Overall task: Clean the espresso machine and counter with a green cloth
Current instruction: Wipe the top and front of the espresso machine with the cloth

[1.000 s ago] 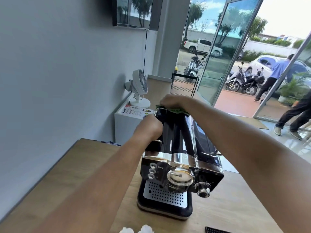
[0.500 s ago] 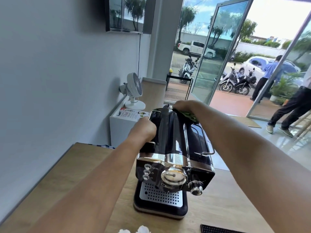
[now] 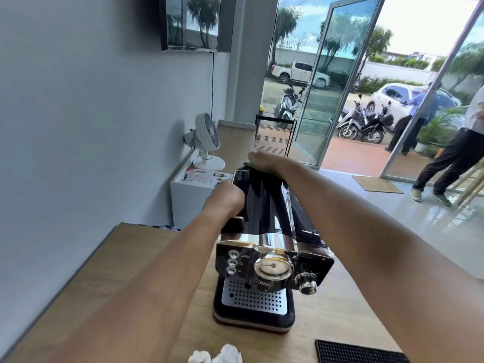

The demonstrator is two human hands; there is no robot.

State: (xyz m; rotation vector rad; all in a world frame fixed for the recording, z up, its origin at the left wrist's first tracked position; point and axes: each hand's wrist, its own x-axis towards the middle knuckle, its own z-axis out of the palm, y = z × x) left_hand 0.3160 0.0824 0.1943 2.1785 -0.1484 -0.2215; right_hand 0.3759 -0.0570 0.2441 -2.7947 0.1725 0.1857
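Black and chrome, the espresso machine [image 3: 272, 247] stands on a wooden counter [image 3: 146, 260]. At the machine's far top edge, the right hand [image 3: 269, 162] lies flat, pressing a green cloth [image 3: 251, 167] onto it; the left hand [image 3: 225, 199] grips the machine's left side. A rubber mat [image 3: 358, 352] lies to the machine's near right.

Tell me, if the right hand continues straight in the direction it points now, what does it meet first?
The right hand lies on the green cloth at the rear top of the black and chrome espresso machine, pointing left. Past that edge, probably the white round fan; depth is unclear.
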